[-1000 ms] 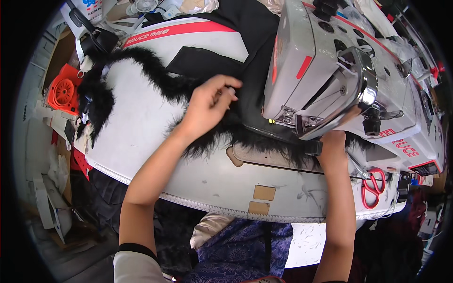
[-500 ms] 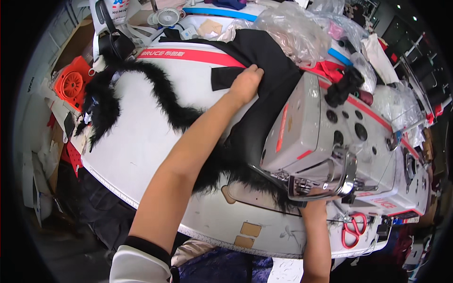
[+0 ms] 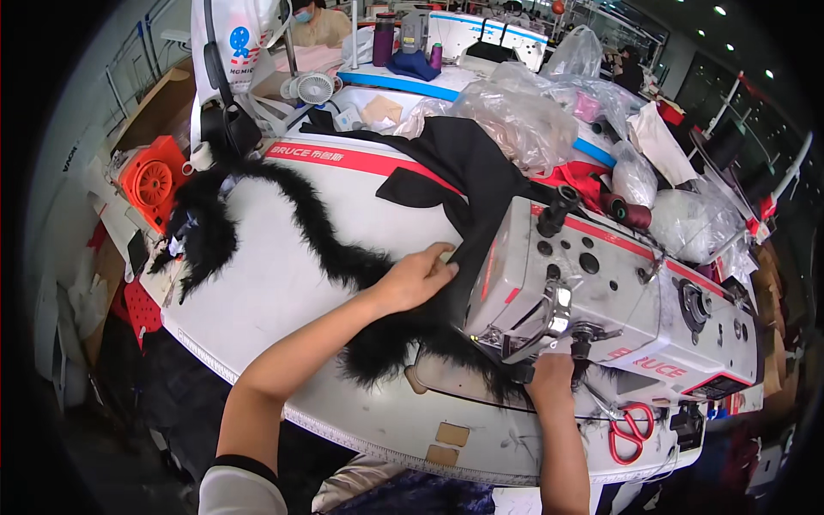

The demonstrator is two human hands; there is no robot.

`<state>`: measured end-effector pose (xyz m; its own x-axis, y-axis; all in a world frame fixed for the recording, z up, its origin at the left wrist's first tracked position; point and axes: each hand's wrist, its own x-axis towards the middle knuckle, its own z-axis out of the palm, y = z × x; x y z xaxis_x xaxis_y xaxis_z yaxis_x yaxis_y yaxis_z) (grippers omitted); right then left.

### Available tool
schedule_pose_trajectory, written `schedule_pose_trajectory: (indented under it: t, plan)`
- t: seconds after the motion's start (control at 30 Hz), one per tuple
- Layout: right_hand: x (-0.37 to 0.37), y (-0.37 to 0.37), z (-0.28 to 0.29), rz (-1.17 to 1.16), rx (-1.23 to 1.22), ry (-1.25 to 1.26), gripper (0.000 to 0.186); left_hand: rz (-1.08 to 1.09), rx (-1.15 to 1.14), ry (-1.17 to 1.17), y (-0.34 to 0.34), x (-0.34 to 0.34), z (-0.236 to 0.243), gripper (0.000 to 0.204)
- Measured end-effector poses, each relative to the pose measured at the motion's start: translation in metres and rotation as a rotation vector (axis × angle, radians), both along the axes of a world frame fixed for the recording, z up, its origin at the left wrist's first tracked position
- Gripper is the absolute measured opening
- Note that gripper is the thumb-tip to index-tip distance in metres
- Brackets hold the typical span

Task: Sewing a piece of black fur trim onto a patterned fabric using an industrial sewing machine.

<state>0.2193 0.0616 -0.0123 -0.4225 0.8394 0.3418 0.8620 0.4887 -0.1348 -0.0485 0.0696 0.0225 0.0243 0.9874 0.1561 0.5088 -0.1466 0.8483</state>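
Observation:
My left hand (image 3: 416, 279) lies at the near-left edge of a long black cloth (image 3: 481, 176), its fingers bent and closed at that edge. The cloth runs from the back of the table toward the sewing machine's needle area. A black fluffy trim (image 3: 322, 227) winds across the white tabletop and passes under the left wrist; more of the fluff (image 3: 378, 352) gathers in front of the machine. My right hand (image 3: 552, 373) is up against the front of the sewing machine (image 3: 592, 292), by the needle and presser foot. Its fingertips are hidden behind the machine's metal parts.
Red-handled scissors (image 3: 631, 433) lie right of my right forearm. An orange device (image 3: 153, 184) and a small fan (image 3: 311, 87) stand at the left and back. Clear plastic bags (image 3: 519, 116) and thread cones (image 3: 631, 213) sit behind the machine. Farther off is a person (image 3: 319, 26).
My left hand has come nearer along the cloth's edge, from the far part toward the machine. The cloth's loose end has folded differently. My right hand stays by the needle area. The view has tilted up.

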Motion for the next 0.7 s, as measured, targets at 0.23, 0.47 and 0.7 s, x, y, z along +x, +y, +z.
schedule_pose_trajectory:
  t: [0.23,0.47,0.7]
  plan:
    - [-0.008,-0.007,0.027,-0.093,-0.209,-0.110,0.029,0.186,0.360,0.655,-0.037,0.030,-0.007,0.055]
    - [-0.006,-0.017,0.028,-0.146,-0.165,0.167,0.027,0.274,0.165,0.717,-0.025,0.022,-0.008,0.036]
    - [0.005,-0.022,0.019,-0.040,-0.006,0.427,0.026,0.173,0.240,0.657,-0.053,0.008,0.004,0.031]
